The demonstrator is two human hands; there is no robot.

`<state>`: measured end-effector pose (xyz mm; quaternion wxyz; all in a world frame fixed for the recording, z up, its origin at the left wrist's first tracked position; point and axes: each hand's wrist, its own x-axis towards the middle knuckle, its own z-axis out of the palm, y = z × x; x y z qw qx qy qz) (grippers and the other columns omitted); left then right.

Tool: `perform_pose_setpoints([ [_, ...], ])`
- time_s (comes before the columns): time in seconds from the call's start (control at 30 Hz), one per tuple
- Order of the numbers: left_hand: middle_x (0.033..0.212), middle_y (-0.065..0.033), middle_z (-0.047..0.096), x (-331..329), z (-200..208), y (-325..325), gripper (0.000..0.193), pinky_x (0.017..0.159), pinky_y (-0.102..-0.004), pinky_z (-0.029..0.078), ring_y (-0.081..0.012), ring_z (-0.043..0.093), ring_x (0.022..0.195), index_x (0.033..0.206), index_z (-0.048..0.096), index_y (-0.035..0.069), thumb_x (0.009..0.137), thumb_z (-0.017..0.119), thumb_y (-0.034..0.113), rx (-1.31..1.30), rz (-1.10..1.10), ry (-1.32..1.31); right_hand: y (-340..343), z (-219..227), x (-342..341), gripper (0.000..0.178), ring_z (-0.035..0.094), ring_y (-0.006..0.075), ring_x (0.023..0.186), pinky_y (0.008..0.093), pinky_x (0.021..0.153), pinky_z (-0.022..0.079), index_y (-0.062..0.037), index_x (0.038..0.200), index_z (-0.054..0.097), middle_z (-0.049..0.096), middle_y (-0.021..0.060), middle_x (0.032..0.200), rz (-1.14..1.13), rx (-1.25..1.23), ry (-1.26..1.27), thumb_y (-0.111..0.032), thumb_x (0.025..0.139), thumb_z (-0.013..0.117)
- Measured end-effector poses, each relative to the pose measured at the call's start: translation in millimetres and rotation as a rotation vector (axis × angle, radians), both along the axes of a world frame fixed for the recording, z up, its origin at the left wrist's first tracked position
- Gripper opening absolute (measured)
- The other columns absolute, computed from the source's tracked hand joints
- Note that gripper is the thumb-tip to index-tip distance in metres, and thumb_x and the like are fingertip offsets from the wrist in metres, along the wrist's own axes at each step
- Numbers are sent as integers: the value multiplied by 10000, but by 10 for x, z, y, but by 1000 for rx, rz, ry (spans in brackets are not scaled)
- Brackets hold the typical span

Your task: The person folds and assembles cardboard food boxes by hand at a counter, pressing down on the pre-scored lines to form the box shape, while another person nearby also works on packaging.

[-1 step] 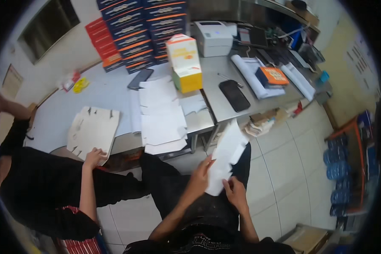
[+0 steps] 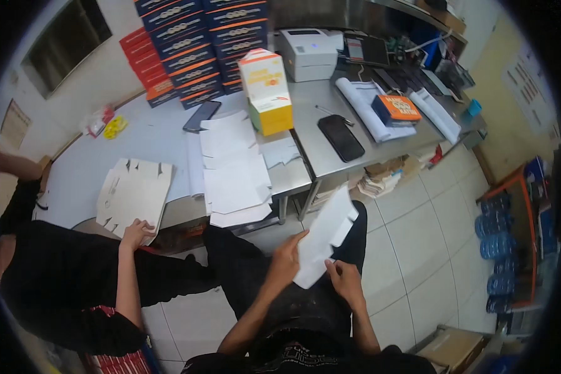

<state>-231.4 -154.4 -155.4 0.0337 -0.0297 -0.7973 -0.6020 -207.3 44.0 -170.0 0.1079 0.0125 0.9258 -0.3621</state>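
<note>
I sit at a steel table and hold a flat white cardboard box blank (image 2: pixel 325 240) over my lap. My left hand (image 2: pixel 287 258) grips its left edge. My right hand (image 2: pixel 346 280) pinches its lower right corner. The blank is tilted, its top end pointing toward the table edge. A loose pile of the same white blanks (image 2: pixel 234 171) lies on the table just ahead of my left hand. Behind that pile stands a folded white, orange and yellow carton (image 2: pixel 267 90).
A person in black sits at my left, one hand (image 2: pixel 134 234) on another flat blank (image 2: pixel 134 193). On the table (image 2: pixel 311 159) lie a black phone (image 2: pixel 341 137), a second phone (image 2: pixel 201 115), a label printer (image 2: pixel 305 53), stacked blue-and-orange boxes (image 2: pixel 193 43). Water bottles (image 2: pixel 502 249) stand at right.
</note>
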Motion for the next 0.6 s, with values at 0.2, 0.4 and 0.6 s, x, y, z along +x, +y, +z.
perform_pose_setpoints([
  [0.2,1195,-67,670,-11,97,-31,488,1019,-435,438,-211,609,1160,1111,702,106,687,582,-105,-411,-295,586,53,258,-436,572,674,172,638,268,586,508,35,805,686,702,117,713,-189,-754,-267,-470,994,495],
  [0.4,1107,-89,707,84,-40,2,298,1029,-434,435,-228,637,1130,1017,718,61,777,624,-89,-337,36,552,-105,72,-584,141,663,124,790,317,719,548,26,928,660,688,96,852,-184,-967,-6,-60,846,734],
  [0.6,1062,-158,712,-30,-169,186,169,889,-340,535,-264,680,1044,981,700,-16,815,706,-45,150,317,254,-206,-508,-179,223,656,284,832,389,733,520,-55,1016,659,674,110,940,178,-44,647,-158,829,726],
])
